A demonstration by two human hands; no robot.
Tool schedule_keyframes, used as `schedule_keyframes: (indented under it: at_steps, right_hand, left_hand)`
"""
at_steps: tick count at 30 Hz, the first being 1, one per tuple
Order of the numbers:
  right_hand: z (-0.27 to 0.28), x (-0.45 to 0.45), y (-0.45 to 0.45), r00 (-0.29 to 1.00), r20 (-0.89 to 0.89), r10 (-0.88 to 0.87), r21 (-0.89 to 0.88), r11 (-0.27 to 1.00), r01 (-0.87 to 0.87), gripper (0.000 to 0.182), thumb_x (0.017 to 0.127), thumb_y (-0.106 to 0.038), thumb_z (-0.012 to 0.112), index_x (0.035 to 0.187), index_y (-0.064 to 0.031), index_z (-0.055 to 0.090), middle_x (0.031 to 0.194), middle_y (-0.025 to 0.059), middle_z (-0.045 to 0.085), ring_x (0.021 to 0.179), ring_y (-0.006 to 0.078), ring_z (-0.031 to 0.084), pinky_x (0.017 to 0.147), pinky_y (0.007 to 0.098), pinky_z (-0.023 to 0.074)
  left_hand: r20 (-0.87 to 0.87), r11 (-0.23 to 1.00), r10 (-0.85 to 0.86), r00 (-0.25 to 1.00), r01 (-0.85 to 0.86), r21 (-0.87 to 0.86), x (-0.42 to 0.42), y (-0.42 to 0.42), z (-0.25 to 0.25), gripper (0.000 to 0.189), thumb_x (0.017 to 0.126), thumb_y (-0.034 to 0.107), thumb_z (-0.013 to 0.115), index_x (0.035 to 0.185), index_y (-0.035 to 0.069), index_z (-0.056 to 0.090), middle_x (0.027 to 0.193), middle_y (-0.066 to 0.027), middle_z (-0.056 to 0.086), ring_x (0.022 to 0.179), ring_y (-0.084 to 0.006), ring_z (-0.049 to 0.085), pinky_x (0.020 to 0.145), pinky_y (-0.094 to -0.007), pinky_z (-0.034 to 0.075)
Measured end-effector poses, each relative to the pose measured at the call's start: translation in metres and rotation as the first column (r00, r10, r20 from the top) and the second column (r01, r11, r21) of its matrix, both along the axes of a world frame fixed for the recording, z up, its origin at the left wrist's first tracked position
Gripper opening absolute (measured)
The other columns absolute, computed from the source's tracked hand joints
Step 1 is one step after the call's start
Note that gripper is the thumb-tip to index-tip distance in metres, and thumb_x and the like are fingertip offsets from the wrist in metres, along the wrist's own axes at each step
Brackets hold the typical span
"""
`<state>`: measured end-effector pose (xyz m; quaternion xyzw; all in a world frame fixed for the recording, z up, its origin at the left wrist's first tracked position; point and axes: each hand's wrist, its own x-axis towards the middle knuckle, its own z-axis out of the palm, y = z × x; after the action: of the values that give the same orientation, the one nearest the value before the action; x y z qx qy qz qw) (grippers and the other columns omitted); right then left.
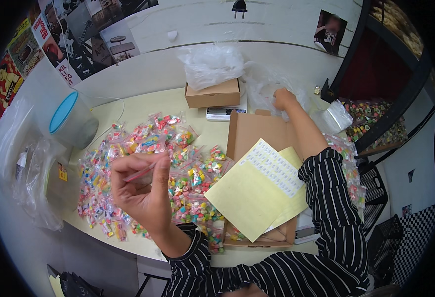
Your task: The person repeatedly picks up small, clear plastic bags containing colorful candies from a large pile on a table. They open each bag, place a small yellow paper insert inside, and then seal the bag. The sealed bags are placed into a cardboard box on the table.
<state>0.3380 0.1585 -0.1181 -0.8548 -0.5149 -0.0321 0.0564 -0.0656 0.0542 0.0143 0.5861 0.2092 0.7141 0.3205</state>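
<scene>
My left hand (143, 193) is raised over the candy, pinching a small clear zip bag (141, 173) with a red strip between thumb and fingers. Farther back, my right hand (285, 99) reaches to a crumpled clear plastic bag (265, 80); its fingertips are hidden, so I cannot tell whether they grip anything. Under the left hand spreads a heap of colourful candies (187, 193), some wrapped and many packed in small clear bags. Yellow-backed sticker sheets (243, 204) lie across an open flat cardboard box (260, 128), below my right forearm.
A closed cardboard box (213, 97) topped with a white plastic bag (213, 67) sits on a scale (223, 113). At left stand a blue-lidded tub (74, 120) and a plastic-covered container (59, 185). A roll of clear bags (336, 116) and a dark rack (365, 48) are at right.
</scene>
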Motion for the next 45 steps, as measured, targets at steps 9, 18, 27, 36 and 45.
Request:
schedule_keyframes:
  at_steps: [9, 18, 27, 36, 45]
  right_hand:
    - [0.001, 0.001, -0.005, 0.999, 0.031, 0.009, 0.076, 0.997, -0.011, 0.018, 0.068, -0.013, 0.06, 0.083, -0.0102, 0.068, 0.09, 0.0132, 0.064, 0.085, 0.0302, 0.061, 0.073, 0.0378, 0.0501]
    - [-0.003, 0.016, 0.001, 0.997, -0.05, 0.056, 0.22, 0.974, -0.044, 0.015, 0.069, -0.013, 0.058, 0.078, -0.0061, 0.068, 0.08, 0.0163, 0.064, 0.077, 0.0314, 0.062, 0.072, 0.0377, 0.0496]
    - [0.045, 0.026, -0.01, 0.972, -0.162, 0.168, 0.271, 0.955, -0.12, 0.008, 0.067, -0.009, 0.064, 0.072, -0.0022, 0.066, 0.066, 0.0132, 0.063, 0.065, 0.0231, 0.064, 0.062, 0.0314, 0.0502]
    - [0.058, 0.037, -0.036, 0.93, -0.264, 0.257, 0.544, 0.836, -0.076, 0.013, 0.069, -0.003, 0.062, 0.082, 0.0004, 0.062, 0.065, 0.0091, 0.06, 0.051, 0.0144, 0.061, 0.049, 0.0266, 0.0477]
    - [0.056, 0.016, -0.035, 0.912, -0.375, 0.166, 0.427, 0.904, 0.011, 0.017, 0.079, -0.003, 0.054, 0.095, 0.0028, 0.055, 0.067, 0.0099, 0.059, 0.044, 0.0155, 0.058, 0.041, 0.0282, 0.0445]
  left_hand:
    - [-0.016, 0.981, 0.035, 0.999, -0.038, -0.191, 0.002, 0.0, 0.007, 0.02, 0.081, -0.002, 0.057, 0.098, 0.001, 0.048, 0.083, -0.0109, 0.063, 0.075, -0.0125, 0.06, 0.068, -0.0211, 0.046]
    - [-0.078, 0.984, 0.024, 0.997, -0.038, -0.172, -0.001, 0.002, 0.006, 0.018, 0.084, 0.002, 0.054, 0.101, 0.001, 0.048, 0.086, -0.0096, 0.063, 0.08, -0.0112, 0.059, 0.069, -0.0208, 0.045]
    - [-0.154, 0.978, -0.003, 0.988, -0.029, -0.206, -0.004, -0.001, 0.008, 0.017, 0.083, 0.002, 0.055, 0.099, 0.001, 0.049, 0.086, -0.0086, 0.062, 0.082, -0.0111, 0.058, 0.072, -0.0219, 0.045]
    - [-0.173, 0.975, -0.047, 0.984, 0.008, -0.22, 0.0, -0.004, 0.011, 0.017, 0.082, 0.003, 0.056, 0.098, 0.001, 0.05, 0.086, -0.0097, 0.062, 0.083, -0.0132, 0.058, 0.076, -0.0252, 0.045]
    - [-0.228, 0.984, -0.029, 0.973, -0.013, -0.179, 0.0, -0.005, 0.012, 0.016, 0.081, 0.003, 0.056, 0.096, 0.0, 0.051, 0.085, -0.0085, 0.061, 0.082, -0.0132, 0.058, 0.076, -0.0259, 0.045]
